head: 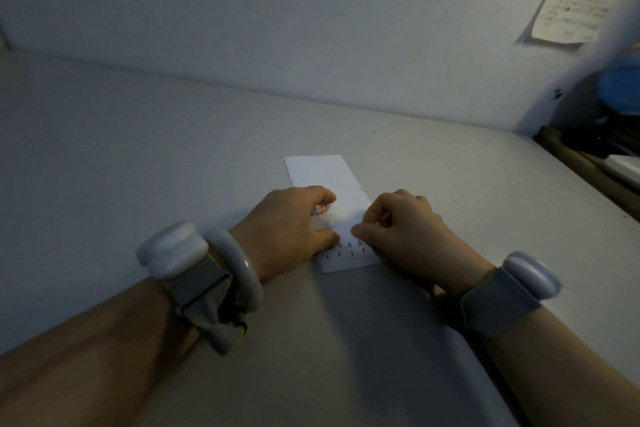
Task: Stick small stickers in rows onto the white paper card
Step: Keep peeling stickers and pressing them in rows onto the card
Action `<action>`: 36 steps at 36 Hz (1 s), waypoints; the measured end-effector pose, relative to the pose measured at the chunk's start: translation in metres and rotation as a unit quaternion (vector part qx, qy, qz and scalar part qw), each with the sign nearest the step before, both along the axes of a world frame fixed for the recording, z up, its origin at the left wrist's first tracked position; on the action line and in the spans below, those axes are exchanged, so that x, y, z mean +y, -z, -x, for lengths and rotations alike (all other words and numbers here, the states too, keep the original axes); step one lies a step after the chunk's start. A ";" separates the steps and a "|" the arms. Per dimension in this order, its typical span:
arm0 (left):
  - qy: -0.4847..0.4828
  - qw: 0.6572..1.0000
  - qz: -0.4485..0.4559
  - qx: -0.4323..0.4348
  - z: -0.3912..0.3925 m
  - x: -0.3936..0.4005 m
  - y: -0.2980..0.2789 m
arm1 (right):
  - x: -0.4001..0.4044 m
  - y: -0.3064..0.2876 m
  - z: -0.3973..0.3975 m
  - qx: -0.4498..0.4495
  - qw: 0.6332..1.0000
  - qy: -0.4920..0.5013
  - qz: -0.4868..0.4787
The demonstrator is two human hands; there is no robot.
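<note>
A long white paper card [323,173] lies on the grey table [138,156], running away from me. Two rows of small dark stickers [346,251] sit near its close end. My left hand [287,229] rests on the card's left edge, fingers curled around a small sticker sheet with coloured stripes [320,209]; its thumb presses the card beside the stickers. My right hand [405,229] lies on the card's right edge, thumb and forefinger pinched together just above the upper row. Whether a sticker sits between those fingertips is hidden.
A white wall [311,28] rises behind the table. A handwritten note [575,10] hangs on it at the upper right. Dark clutter and a blue object [620,87] lie past the table's right edge. Both wrists carry pale bands, the left also a bangle [242,270].
</note>
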State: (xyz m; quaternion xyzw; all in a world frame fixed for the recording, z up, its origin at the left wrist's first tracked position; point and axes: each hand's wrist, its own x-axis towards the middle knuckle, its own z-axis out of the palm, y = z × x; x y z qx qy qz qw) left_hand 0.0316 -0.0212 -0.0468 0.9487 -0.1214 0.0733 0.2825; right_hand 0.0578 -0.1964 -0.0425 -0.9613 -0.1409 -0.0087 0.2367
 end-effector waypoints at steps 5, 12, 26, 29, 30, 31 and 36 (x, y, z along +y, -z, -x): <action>0.001 1.000 0.007 0.006 0.000 0.000 0.001 | -0.005 0.001 -0.003 -0.011 0.998 0.053 0.020; 0.004 1.000 0.008 0.010 0.000 0.000 0.001 | -0.009 0.004 -0.003 -0.027 0.996 0.079 0.025; 0.002 1.000 0.010 0.008 0.000 0.001 0.002 | -0.020 0.000 -0.008 0.007 0.991 0.118 0.063; 0.001 1.000 0.013 0.011 0.000 0.001 0.002 | -0.021 0.001 -0.007 0.011 0.991 0.119 0.062; 0.001 1.000 0.015 0.011 0.000 0.001 0.002 | -0.020 0.001 -0.007 0.011 0.991 0.118 0.063; 0.002 1.000 0.017 0.011 0.000 0.001 0.002 | -0.020 0.001 -0.007 0.010 0.991 0.117 0.063; 0.008 0.998 0.060 0.013 0.002 0.002 0.000 | -0.016 -0.001 -0.003 -0.030 0.993 0.100 0.052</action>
